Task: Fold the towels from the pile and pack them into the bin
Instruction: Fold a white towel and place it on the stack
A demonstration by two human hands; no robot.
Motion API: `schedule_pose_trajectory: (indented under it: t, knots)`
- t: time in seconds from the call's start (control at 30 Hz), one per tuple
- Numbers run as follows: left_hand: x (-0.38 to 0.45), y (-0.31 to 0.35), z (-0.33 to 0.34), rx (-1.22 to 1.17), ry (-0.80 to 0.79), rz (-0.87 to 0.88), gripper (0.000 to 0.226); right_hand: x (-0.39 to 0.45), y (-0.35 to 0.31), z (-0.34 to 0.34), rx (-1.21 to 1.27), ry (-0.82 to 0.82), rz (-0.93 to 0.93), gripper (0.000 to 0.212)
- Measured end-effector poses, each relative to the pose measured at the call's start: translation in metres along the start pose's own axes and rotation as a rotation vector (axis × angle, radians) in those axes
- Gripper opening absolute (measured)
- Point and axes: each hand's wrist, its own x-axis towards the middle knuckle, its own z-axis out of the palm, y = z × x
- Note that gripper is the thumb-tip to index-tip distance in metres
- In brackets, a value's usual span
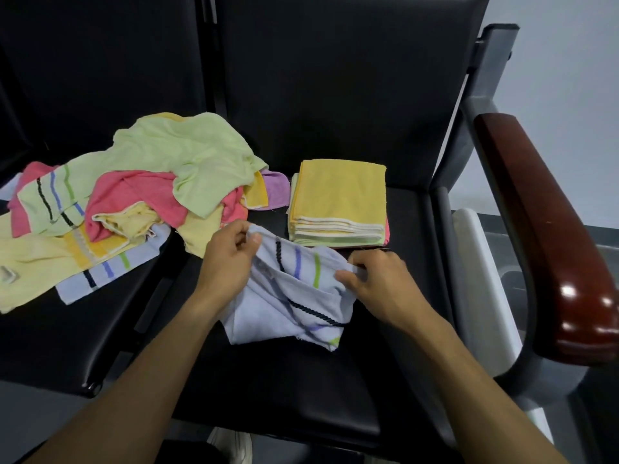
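we are seeing a pale blue striped towel (288, 296) lying crumpled mid-seat, a loose pile of towels (134, 199) sprawling to its left, and a folded stack (338, 202), yellow on top, sitting just behind.

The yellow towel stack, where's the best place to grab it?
Grip the yellow towel stack at its near edge, coming from the front. The layered white-trimmed edges all face that way, so fingers can slide underneath and pinch every layer together.

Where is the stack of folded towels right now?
The folded stack sits on the black seat, right of the loose pile, just beyond the blue striped towel.
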Motion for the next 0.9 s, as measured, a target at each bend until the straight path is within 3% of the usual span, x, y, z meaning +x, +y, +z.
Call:
schedule_pose_trajectory:
  t: [0.13, 0.3, 0.43, 0.57, 0.7, 0.9]
  knots:
    - [-0.003, -0.001, -0.003, -0.189, 0.034, -0.096, 0.014, -0.002, 0.001, 0.000, -0.133, 0.060, 0.007, 0.048]
    - [-0.001, -0.002, -0.004, -0.292, 0.134, -0.163, 0.018, -0.004, 0.006, -0.003, -0.140, -0.055, -0.001, 0.015]
    - [0.000, -0.003, 0.000, -0.307, 0.169, -0.184, 0.020, -0.006, 0.009, -0.001, -0.129, 0.010, -0.041, 0.010]
    - [0.002, 0.000, -0.001, -0.249, 0.169, -0.095, 0.024, -0.005, 0.010, -0.003, 0.070, 0.091, -0.072, 0.035]
    - [0.004, -0.005, -0.007, -0.207, 0.259, -0.081, 0.026, -0.006, 0.014, -0.007, -0.033, 0.009, -0.068, 0.060]
    - [0.007, -0.015, -0.015, -0.175, 0.320, -0.108, 0.025, -0.010, 0.028, -0.008, -0.217, -0.152, 0.043, 0.017]
